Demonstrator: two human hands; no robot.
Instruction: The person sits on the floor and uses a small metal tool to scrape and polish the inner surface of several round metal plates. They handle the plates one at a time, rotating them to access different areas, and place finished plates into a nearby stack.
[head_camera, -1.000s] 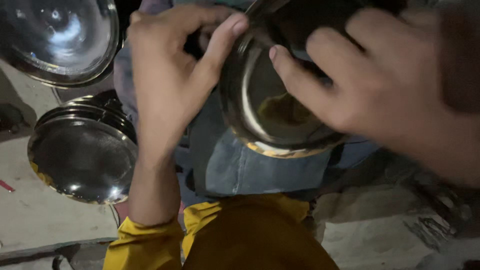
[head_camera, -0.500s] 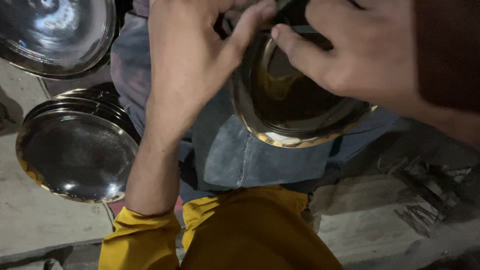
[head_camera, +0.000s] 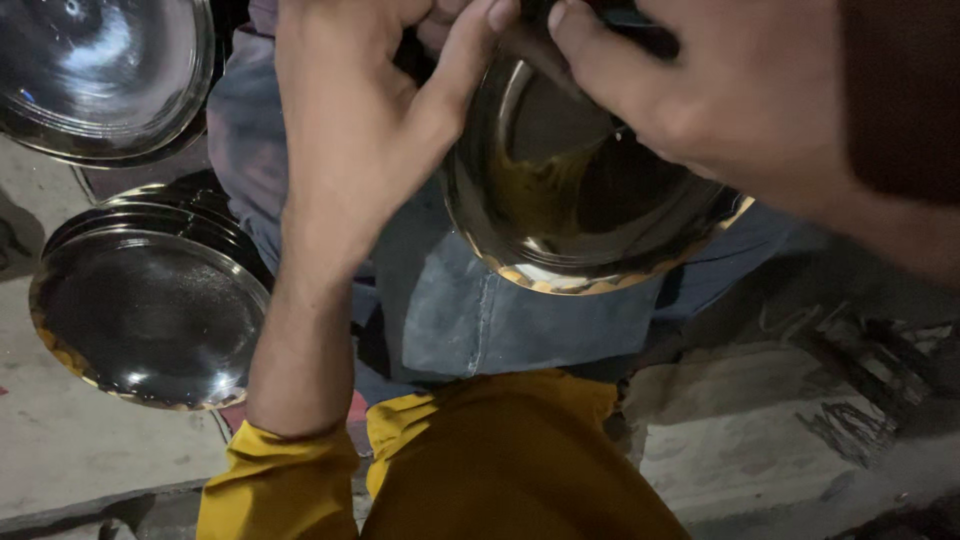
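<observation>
A shiny round metal plate (head_camera: 560, 200) with a golden scalloped rim is tilted above my lap. My left hand (head_camera: 350, 130) grips its upper left edge, thumb stretched over the rim. My right hand (head_camera: 700, 110) covers the plate's upper right part, fingers curled over the edge and into the dish. Both hands reach to the top of the view, where their fingertips meet and part of the plate is hidden. Below the plate are my blue jeans (head_camera: 480, 310) and yellow sleeve (head_camera: 280, 480).
A stack of similar metal plates (head_camera: 150, 310) lies on the floor at the left. Another large shiny plate (head_camera: 100, 70) fills the upper left corner. Grey concrete floor (head_camera: 760, 440) with cracks lies at the lower right.
The plate and both hands have risen toward the top of the view and come closer to the camera. My left thumb has slid further over the plate's rim.
</observation>
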